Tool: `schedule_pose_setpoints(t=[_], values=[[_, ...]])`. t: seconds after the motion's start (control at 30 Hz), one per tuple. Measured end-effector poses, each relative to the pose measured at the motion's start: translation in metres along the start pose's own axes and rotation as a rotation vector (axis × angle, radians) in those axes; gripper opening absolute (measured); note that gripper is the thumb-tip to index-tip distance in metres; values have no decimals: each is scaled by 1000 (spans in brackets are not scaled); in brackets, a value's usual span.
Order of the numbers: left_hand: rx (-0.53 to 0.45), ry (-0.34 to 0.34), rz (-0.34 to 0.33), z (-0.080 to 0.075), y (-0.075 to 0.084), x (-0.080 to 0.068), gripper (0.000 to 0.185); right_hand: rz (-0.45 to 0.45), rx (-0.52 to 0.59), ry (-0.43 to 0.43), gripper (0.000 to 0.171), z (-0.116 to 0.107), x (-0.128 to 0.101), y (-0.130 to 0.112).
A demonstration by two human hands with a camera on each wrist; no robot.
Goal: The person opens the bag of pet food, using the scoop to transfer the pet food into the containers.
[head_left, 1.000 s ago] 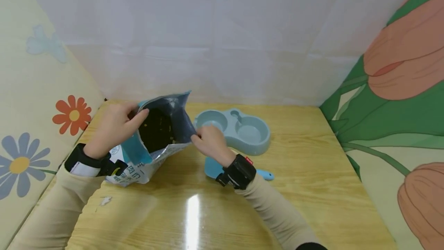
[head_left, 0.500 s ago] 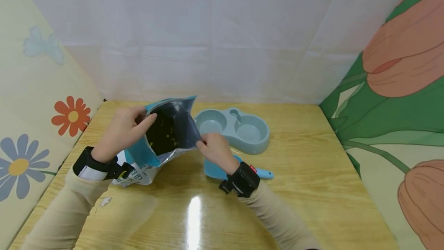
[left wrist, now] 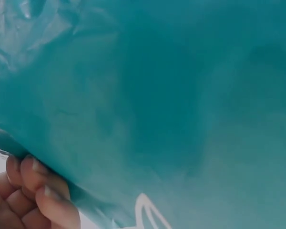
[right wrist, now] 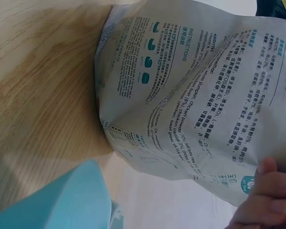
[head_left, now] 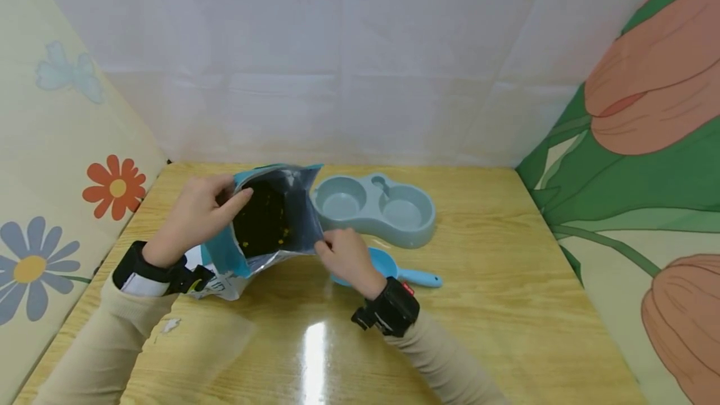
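Note:
A teal and white pet food bag (head_left: 224,256) stands tilted at the left of the table, its mouth spread wide towards the head camera. Inside the silver lining lie dark contents (head_left: 261,217) with small yellow bits. My left hand (head_left: 194,217) grips the bag's left rim, thumb over the edge; in the left wrist view its curled fingers (left wrist: 55,202) show below the teal side. The rim's right corner is pinched by my right hand (head_left: 351,260). Printed text covers the bag's back (right wrist: 176,95) in the right wrist view. Beneath the right hand lies a blue scoop (head_left: 422,277), partly hidden.
A grey-blue double pet bowl (head_left: 365,225) sits behind the scoop, close to the bag's right side. White cloth (head_left: 349,67) hangs at the table's back edge. Flower-printed panels (head_left: 647,205) flank the wooden table (head_left: 495,305). A small white mark (head_left: 170,325) shows at the front left.
The bag's mouth has shifted a little right and down, with both hands still holding it. My right hand has come lower, and more of the scoop shows beside it.

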State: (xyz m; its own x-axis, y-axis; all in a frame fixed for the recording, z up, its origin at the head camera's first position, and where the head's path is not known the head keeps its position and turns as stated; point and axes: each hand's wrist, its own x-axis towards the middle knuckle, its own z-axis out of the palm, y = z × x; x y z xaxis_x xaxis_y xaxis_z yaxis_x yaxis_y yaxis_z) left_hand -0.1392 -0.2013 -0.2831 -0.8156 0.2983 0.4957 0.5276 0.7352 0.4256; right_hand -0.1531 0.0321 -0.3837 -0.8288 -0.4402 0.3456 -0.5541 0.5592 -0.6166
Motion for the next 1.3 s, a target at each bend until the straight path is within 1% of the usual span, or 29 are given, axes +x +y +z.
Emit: schedule_pose_setpoints(t=[0.17,0.37,0.57,0.7,0.83,0.93,1.0,1.3], values=[[-17,-26,5,2,0,-1,34,-3,24,6,40,0,1,0],[-19,-44,1,3,0,0,33,6,74,22,48,-2,2,-1],[-21,-51,-1,3,1,0,33,3,70,84,48,-8,-2,3],[-21,-54,-2,3,0,0,33,29,53,103,45,-16,-6,7],[-20,-57,2,3,0,-1,34,52,72,92,44,-27,-13,14],[-25,-62,1,3,0,-2,34,66,101,68,44,-36,-19,21],[-27,-65,0,3,0,-2,34,69,99,60,43,-40,-24,26],[-35,-65,-8,5,-1,-2,33,18,-4,6,22,-52,-44,61]])
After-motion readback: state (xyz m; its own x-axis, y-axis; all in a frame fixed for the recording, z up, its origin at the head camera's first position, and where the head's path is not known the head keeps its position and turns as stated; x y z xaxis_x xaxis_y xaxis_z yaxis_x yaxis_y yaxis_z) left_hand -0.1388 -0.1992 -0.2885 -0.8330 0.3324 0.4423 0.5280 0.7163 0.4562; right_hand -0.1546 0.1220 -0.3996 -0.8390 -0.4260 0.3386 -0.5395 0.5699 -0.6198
